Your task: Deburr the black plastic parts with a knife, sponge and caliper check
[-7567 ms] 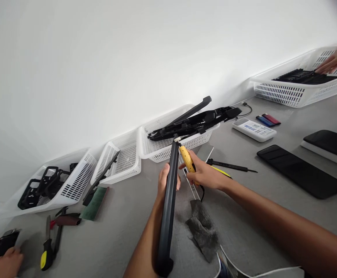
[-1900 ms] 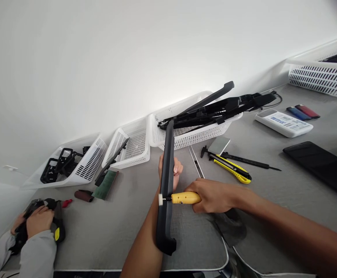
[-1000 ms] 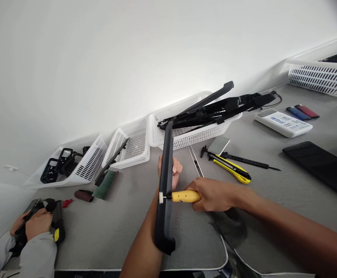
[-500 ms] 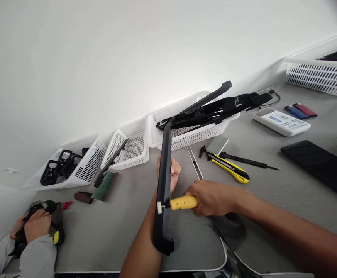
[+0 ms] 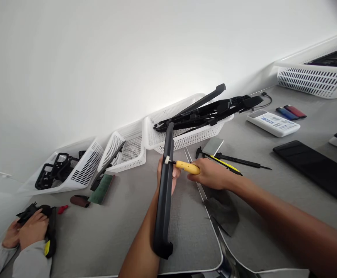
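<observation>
Behind a grey tabletop [image 5: 113, 231] rises a plain white wall [image 5: 113, 58]. The left hand [image 5: 174, 179] has its fingers curled round a long black plastic bar [image 5: 163, 210] that runs past them at both ends. The right hand [image 5: 210, 173] has its fingers gripping a yellow-handled tool [image 5: 188, 167], its white blocky tip [image 5: 167, 159] over the bar just beside the left fingers. Beyond both hands' fingers, a white slotted plastic basket [image 5: 190, 141] bears black plastic parts [image 5: 223, 105]; a yellow-and-black utility knife [image 5: 226, 165] lies just past the right fingers.
</observation>
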A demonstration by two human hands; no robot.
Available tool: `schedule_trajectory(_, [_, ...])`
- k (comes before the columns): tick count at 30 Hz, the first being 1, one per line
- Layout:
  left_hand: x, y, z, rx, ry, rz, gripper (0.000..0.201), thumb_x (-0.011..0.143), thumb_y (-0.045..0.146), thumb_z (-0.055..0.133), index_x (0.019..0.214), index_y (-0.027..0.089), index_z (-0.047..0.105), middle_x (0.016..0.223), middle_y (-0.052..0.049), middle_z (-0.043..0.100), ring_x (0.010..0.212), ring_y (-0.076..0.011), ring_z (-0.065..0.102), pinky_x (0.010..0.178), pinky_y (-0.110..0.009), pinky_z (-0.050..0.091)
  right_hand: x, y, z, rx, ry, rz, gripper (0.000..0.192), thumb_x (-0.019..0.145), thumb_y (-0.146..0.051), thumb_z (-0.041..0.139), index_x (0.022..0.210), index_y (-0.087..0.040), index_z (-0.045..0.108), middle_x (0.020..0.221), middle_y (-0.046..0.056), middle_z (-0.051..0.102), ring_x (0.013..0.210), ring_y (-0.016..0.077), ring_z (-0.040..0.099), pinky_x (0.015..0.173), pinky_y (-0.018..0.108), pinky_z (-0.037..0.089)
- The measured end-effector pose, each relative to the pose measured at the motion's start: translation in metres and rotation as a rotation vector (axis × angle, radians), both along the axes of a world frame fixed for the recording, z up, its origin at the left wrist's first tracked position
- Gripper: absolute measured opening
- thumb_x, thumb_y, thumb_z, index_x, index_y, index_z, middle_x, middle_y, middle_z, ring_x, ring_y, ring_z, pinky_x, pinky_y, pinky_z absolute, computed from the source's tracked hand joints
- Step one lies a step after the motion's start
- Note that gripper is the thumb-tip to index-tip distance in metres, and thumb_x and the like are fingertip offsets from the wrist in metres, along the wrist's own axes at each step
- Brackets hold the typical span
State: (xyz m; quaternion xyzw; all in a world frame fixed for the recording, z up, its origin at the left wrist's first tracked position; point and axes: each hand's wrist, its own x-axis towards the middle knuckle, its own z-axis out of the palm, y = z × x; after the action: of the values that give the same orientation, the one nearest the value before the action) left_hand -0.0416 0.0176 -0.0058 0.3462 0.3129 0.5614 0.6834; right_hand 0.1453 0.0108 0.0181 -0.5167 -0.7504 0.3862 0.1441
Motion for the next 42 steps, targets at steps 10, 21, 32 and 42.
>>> schedule_trajectory(10, [0.009, -0.005, 0.003, 0.008, 0.085, -0.084, 0.049, 0.11, 0.051, 0.047, 0.071, 0.021, 0.051, 0.044, 0.003, 0.047, 0.038, -0.0098, 0.029, 0.045, -0.024, 0.03, 0.006, 0.012, -0.001, -0.038, 0.185, -0.262, 0.033, 0.088, -0.037, 0.065, 0.07, -0.023, 0.041, 0.063, -0.005, 0.043, 0.058, 0.0118, 0.038, 0.056, 0.029, 0.028])
schedule_trajectory(21, [0.015, -0.003, -0.012, 0.055, 0.112, -0.187, 0.054, 0.106, 0.058, 0.049, 0.067, 0.022, 0.053, 0.04, 0.004, 0.046, 0.036, -0.0108, 0.036, 0.042, -0.025, 0.031, 0.018, 0.02, 0.0, -0.2, 0.335, -0.459, 0.03, 0.094, -0.041, 0.065, 0.08, -0.024, 0.044, 0.052, -0.005, 0.046, 0.042, 0.013, 0.045, 0.042, 0.027, 0.035])
schedule_trajectory(32, [0.015, -0.005, -0.008, 0.043, 0.082, -0.181, 0.054, 0.107, 0.057, 0.049, 0.066, 0.021, 0.051, 0.041, 0.003, 0.046, 0.036, -0.0104, 0.034, 0.042, -0.024, 0.029, 0.017, 0.018, 0.002, -0.202, 0.319, -0.393, 0.034, 0.094, -0.04, 0.066, 0.077, -0.025, 0.04, 0.053, -0.006, 0.044, 0.042, 0.011, 0.042, 0.045, 0.027, 0.031])
schedule_trajectory(42, [0.007, -0.005, 0.01, -0.048, 0.056, 0.017, 0.059, 0.106, 0.055, 0.05, 0.058, 0.021, 0.044, 0.043, 0.003, 0.041, 0.04, -0.0088, 0.03, 0.046, -0.024, 0.029, 0.004, 0.005, -0.01, 0.05, 0.126, -0.006, 0.028, 0.085, -0.035, 0.066, 0.069, -0.022, 0.047, 0.062, -0.005, 0.047, 0.057, 0.0118, 0.041, 0.056, 0.03, 0.028])
